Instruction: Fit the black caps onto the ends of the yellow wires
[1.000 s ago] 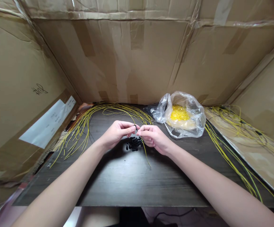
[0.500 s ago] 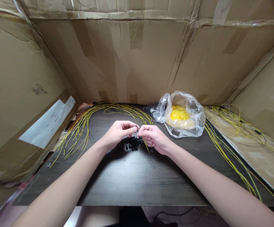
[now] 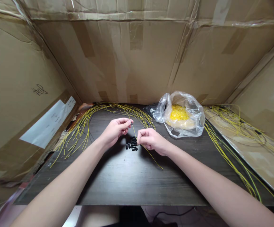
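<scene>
My left hand (image 3: 115, 131) pinches a thin yellow wire (image 3: 135, 134) near its end, where a small black tip (image 3: 130, 121) shows at my fingertips. My right hand (image 3: 150, 140) is shut on the same wire lower down, and its tail curves out across the table toward the front right. Just between my hands lies a small pile of black plastic pieces (image 3: 132, 145), touching neither hand. Behind my hands, a loose bundle of yellow wires (image 3: 85, 126) arcs around the left side.
The dark wood table (image 3: 137, 186) is walled by taped cardboard (image 3: 127, 63) at the back and sides. A clear plastic bag of yellow pieces (image 3: 179, 115) stands back right. More yellow wires (image 3: 229, 148) lie across the right table edge, over a cardboard sheet.
My hands have moved apart, the left going up and left, the right down. The wire now stretches between them, and its tail has swung toward the right.
</scene>
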A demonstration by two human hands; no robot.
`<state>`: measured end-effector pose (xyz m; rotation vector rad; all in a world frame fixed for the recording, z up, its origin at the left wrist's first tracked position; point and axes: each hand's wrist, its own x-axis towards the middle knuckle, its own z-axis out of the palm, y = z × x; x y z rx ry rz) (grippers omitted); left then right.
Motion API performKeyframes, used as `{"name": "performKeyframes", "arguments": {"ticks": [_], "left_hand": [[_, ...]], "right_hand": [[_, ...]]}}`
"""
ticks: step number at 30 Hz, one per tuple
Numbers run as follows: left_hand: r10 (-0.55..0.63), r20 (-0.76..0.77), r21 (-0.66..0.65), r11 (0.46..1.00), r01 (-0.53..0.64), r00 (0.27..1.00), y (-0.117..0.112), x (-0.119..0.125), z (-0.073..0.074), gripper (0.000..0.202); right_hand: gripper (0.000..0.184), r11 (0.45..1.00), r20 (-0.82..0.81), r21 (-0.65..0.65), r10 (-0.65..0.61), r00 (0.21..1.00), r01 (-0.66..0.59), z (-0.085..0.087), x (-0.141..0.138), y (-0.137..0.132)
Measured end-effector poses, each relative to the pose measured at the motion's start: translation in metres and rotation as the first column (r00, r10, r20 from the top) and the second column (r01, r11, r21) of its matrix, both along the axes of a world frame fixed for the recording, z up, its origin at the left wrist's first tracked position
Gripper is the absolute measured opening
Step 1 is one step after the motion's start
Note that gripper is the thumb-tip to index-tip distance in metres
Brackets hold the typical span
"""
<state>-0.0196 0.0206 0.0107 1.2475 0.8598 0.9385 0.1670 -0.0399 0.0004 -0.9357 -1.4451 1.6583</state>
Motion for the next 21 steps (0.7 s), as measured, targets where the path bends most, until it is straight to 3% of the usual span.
{"name": "performKeyframes", "arguments": {"ticks": [5, 10, 17, 21], "left_hand": [[0.082, 0.029, -0.05, 0.996, -0.08, 0.996, 0.005, -0.003, 0.0, 0.027], [0.085, -0.029, 0.009, 0.996, -0.084, 0.996, 0.007, -0.005, -0.003, 0.027], [-0.21, -0.153, 0.095, 0.969, 0.226, 0.966, -0.004, -0.003, -0.001, 0.024], [-0.246, -0.194, 0.132, 0.953, 0.273, 0.95, -0.007, -0.002, -0.001, 0.024]], "right_hand": [[0.011, 0.994, 0.09, 0.041, 0.093, 0.992, -0.097, 0.0, 0.0, -0.001], [0.015, 0.997, 0.145, 0.058, 0.047, 0.988, -0.056, 0.004, 0.0, -0.002], [0.025, 0.995, 0.078, 0.031, -0.1, 0.992, 0.098, 0.004, -0.002, 0.001], [0.024, 0.99, 0.029, -0.003, -0.138, 0.99, 0.138, 0.003, -0.003, 0.001]]}}
